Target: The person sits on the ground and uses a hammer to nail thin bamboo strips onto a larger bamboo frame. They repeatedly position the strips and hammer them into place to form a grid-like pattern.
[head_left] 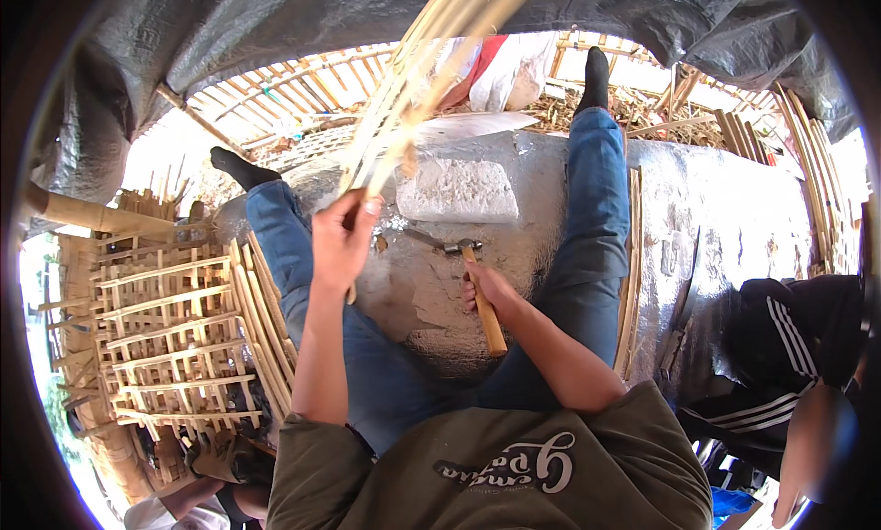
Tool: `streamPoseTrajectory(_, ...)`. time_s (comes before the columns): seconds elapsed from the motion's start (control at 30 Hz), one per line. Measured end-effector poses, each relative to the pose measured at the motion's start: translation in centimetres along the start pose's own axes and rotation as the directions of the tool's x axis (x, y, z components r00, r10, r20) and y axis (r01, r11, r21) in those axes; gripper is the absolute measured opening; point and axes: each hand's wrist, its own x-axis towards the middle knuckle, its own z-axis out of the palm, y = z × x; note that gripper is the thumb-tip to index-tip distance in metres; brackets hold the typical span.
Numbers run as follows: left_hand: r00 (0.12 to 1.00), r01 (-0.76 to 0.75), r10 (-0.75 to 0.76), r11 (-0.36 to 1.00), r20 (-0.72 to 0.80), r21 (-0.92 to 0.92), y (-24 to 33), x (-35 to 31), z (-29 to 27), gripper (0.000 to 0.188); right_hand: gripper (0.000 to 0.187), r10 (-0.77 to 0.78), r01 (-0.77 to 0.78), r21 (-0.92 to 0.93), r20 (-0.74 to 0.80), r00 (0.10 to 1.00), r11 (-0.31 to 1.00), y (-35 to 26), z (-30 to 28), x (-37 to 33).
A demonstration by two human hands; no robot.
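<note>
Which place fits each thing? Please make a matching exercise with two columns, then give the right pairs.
Things:
1. bundle of bamboo strips
2. hammer
3. white stone block
4. bamboo lattice frames

Places:
A. on the grey ground between the legs
B. held up in the left hand
C. stacked at the person's left side
D. gripped in the right hand

Pairs: 1-B, 2-D, 3-A, 4-C
</note>
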Motion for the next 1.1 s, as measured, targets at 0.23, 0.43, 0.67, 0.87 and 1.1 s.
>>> streamPoseTrajectory(0.23, 1.0, -0.022, 0.023, 0.906, -0.003, -0.422, 5.4, 0.8, -5.4, 0.026, 0.031, -0.017, 0.017, 0.021, -0.002, 1.0, 1.0, -0.1, 0.2, 0.0)
streamPoseTrajectory(0.43, 0.997, 0.001, -0.023, 0.964, -0.079, -0.266, 7.5, -0.6, -6.3, 0.016, 0.034, -0.012, 0.011, 0.052, 0.014, 1.0, 0.999, 0.6, -0.6, 1.3)
streamPoseTrajectory(0.67, 0.998, -0.002, -0.012, 0.973, -0.057, -0.233, 7.4, -1.8, -7.7, 0.02, 0.035, 0.028, -0.036, 0.114, 0.068, 0.997, 0.993, 0.6, -0.9, 1.8)
streamPoseTrajectory(0.87, 0.999, -0.002, -0.012, 0.94, -0.039, -0.341, 8.3, -2.5, -7.8, 0.026, 0.035, 0.005, -0.008, 0.079, 0.038, 0.999, 0.997, 0.4, -0.4, 1.2)
streamPoseTrajectory(1.1, 0.996, -0.069, 0.087, 0.885, 0.018, -0.46, 9.8, -3.5, -7.9, 0.027, 0.032, -0.064, 0.065, -0.003, 0.046, 0.997, 0.998, 0.1, 0.0, 0.4)
